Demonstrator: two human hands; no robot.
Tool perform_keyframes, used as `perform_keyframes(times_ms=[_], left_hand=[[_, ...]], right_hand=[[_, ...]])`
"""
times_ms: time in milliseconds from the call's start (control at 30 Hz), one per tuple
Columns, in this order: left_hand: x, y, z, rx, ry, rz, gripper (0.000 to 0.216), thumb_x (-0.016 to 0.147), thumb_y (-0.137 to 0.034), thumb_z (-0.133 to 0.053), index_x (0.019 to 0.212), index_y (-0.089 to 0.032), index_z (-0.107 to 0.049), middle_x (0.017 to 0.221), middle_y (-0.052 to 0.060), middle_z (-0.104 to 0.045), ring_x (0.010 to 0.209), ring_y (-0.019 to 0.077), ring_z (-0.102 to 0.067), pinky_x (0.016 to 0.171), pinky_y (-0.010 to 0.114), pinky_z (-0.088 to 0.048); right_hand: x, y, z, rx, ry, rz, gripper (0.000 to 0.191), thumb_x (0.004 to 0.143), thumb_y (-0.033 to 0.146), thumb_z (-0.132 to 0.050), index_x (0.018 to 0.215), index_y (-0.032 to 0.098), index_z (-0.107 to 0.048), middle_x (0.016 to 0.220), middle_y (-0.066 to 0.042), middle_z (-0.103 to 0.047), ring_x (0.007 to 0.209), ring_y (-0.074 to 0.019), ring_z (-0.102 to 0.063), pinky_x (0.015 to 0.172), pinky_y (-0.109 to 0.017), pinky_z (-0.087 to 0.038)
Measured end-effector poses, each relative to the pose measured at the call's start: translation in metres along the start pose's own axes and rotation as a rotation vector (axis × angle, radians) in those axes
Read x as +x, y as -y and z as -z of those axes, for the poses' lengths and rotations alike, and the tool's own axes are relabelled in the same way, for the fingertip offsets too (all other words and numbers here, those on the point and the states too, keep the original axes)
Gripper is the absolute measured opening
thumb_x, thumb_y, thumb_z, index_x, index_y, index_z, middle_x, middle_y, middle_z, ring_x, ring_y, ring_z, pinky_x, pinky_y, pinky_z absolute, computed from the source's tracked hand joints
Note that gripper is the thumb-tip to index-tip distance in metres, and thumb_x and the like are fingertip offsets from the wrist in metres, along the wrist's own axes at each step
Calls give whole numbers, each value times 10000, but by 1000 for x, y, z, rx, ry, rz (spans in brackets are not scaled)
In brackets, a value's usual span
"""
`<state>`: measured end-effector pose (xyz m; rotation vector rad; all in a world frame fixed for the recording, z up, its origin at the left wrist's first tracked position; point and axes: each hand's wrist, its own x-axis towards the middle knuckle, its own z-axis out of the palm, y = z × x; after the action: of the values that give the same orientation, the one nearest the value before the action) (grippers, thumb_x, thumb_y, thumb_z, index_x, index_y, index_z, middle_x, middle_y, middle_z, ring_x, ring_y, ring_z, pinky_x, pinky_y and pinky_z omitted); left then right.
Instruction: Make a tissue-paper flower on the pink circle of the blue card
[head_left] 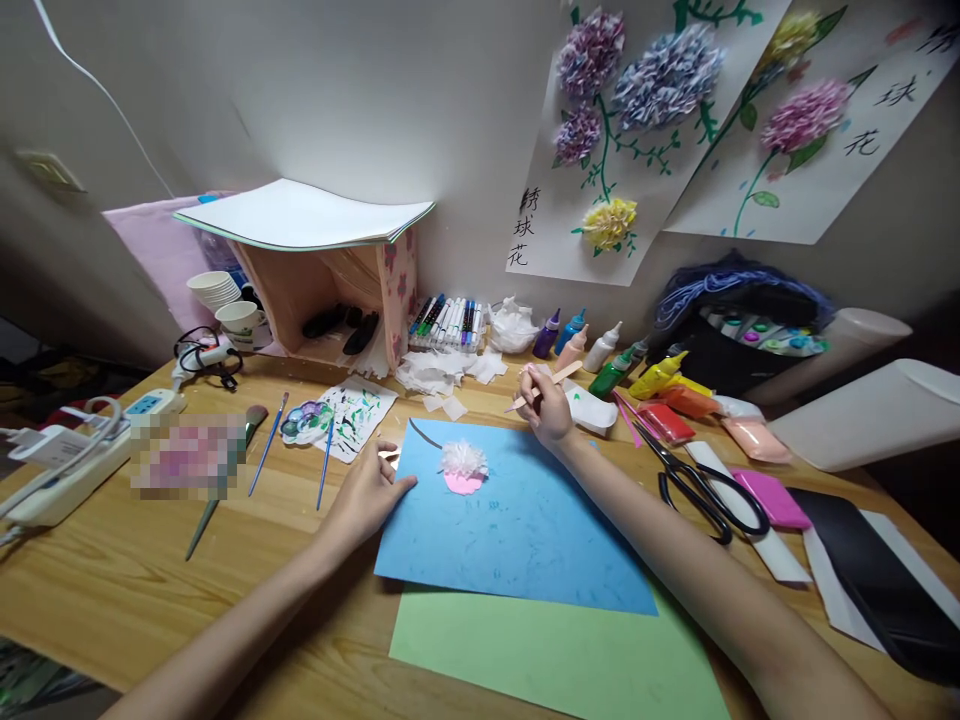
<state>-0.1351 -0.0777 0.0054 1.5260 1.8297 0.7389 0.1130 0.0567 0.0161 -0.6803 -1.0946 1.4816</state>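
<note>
My right hand [547,403] is closed around a flat wooden craft stick [568,371], above the top edge of a blue sheet of paper [540,540]. The stick's narrow end points left and down. At the left edge of the sheet lies my left hand [373,488], thumb resting on the paper and fingers apart. A small pale scrap by those fingertips is too small to make out. On the blue sheet sits a flower of crumpled white tissue [463,458] over a pink paper round [464,483], with a dark curved line [425,434] beside it.
Green paper [540,650] lies under the blue sheet. Paintbrushes [268,445] and a painted sheet [365,415] are left; torn tissue [439,372], markers [450,322] and paint bottles [613,370] stand behind. Black scissors [701,485] lie right, a power strip [82,465] far left.
</note>
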Motion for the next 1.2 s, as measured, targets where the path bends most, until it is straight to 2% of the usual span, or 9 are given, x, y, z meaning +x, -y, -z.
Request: perform_keyframes(times_ms=[100,200,367,533,700,833,967,1033,1200], left_hand=[[5,-9,15,215,-13,-56,429,755,-399,-576,1086,-146,-473,800,27,-546,734,200,-584,669,314,-453],[35,-34,16,411,-142,-208,241,844,-333,-460,964,-156,-570,1004,100,-531,837,205,-588,760,326,-445],[96,-68,-18,447,-102,-211,181,816,-261,-505,745,-135,-613,868,117,-619,863,225,-583,764,312,-428],[117,-64,-39,388,-101,-198,108,754,-200,-556,677,-136,-594,754,90,-643,733,203,-591,670,294,-428],[106,-58,-22,241,-171,-350,121,798,-264,-545,750,-160,-586,808,45,-647,724,155,-578,697,270,-428],[74,-63,-6,-31,-143,-499,181,798,-336,-563,756,-161,-587,763,28,-638,708,141,-573,684,260,-436],[41,-65,-12,-346,232,-340,275,744,-410,-614,723,-139,-577,705,35,-640,625,131,-574,596,251,-455],[30,-60,-22,-342,345,-323,279,727,-405,-634,694,-133,-580,681,30,-628,596,117,-551,562,236,-438],[20,-44,-40,-49,198,-564,152,786,-302,-592,722,-165,-602,731,10,-620,644,104,-521,617,230,-412]], right_hand=[[-28,3,2,-52,-27,-58,485,837,465,-474,448,188,-392,316,70,-264,260,-43,-229,315,-204,-148],[-57,0,9,-181,-25,-162,500,840,507,-453,456,189,-405,313,70,-280,277,-48,-245,328,-204,-217],[-73,-5,16,-323,22,-226,527,843,562,-410,481,181,-441,302,63,-332,280,-53,-271,350,-202,-256],[-67,-9,19,-329,44,-215,528,853,557,-389,485,182,-433,295,63,-330,274,-55,-265,342,-198,-234],[-54,-12,21,-385,84,-211,525,854,547,-392,484,178,-442,287,58,-350,265,-51,-267,324,-190,-205],[-42,-13,17,-403,128,-204,529,842,567,-403,485,179,-451,283,60,-355,264,-55,-280,322,-188,-238],[-42,-11,15,-399,145,-190,528,837,577,-416,482,186,-440,285,65,-345,276,-59,-297,350,-197,-296],[-46,-9,14,-408,168,-181,512,841,571,-421,511,182,-465,307,56,-385,296,-63,-318,354,-198,-277],[-57,-7,6,-438,352,-167,440,857,532,-439,626,170,-536,457,18,-527,434,-89,-461,447,-207,-349]])
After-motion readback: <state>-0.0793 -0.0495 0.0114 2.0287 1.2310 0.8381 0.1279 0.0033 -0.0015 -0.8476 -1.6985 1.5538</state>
